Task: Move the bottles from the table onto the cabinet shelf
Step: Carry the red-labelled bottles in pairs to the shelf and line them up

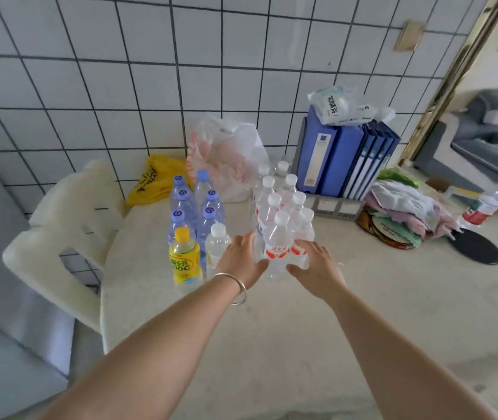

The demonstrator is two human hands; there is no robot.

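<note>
A shrink-wrapped pack of white-capped water bottles with red labels (281,219) stands on the pale round table (272,328). My left hand (243,262) lies against the pack's near left corner, and my right hand (317,268) against its near right corner, fingers spread. To the left stand several blue-capped water bottles (194,207), a yellow drink bottle (184,257) and a single clear white-capped bottle (217,247). No cabinet shelf is in view.
Blue binders (341,159) in a grey rack stand behind the pack, with plastic bags (226,156) by the tiled wall. Folded cloths (402,207), a dark round pad (475,247) and a red-labelled bottle (490,201) lie right. A white chair (65,225) is at the left.
</note>
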